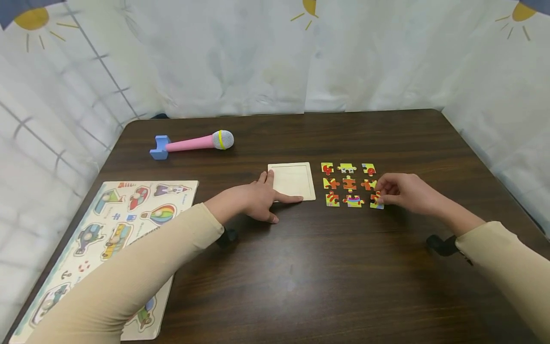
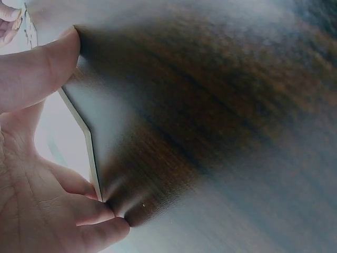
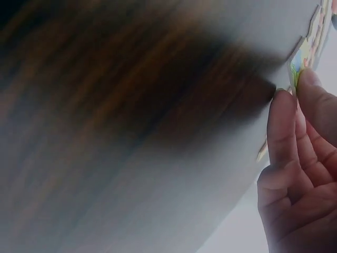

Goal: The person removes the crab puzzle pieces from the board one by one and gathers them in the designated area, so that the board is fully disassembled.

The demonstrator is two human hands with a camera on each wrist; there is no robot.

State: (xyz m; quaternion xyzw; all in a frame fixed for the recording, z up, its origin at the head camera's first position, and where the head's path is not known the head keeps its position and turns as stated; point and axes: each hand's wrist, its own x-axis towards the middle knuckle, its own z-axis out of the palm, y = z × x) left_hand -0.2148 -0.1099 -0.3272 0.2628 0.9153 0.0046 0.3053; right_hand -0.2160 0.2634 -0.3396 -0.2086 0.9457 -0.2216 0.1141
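In the head view, nine-grid rows of jigsaw pieces [image 1: 349, 183] lie spaced apart on the table. At their lower right corner my right hand [image 1: 404, 192] pinches a corner jigsaw piece [image 1: 376, 202] between thumb and fingers; the right wrist view shows this piece [image 3: 300, 60] tilted up at the thumb tip. My left hand [image 1: 258, 198] touches the left and lower edges of a square wooden puzzle tray [image 1: 312, 191], its fingers spread. The left wrist view shows the tray's edge [image 2: 87, 137] between thumb and fingers. The tray's recess holds no piece.
A large picture board [image 1: 142, 229] with vehicle shapes lies at the left, partly under my left sleeve. Behind it a pink toy microphone [image 1: 193, 143] rests in a blue stand [image 1: 160, 147]. The brown table [image 1: 301, 286] ends at a white curtain [image 1: 258, 62].
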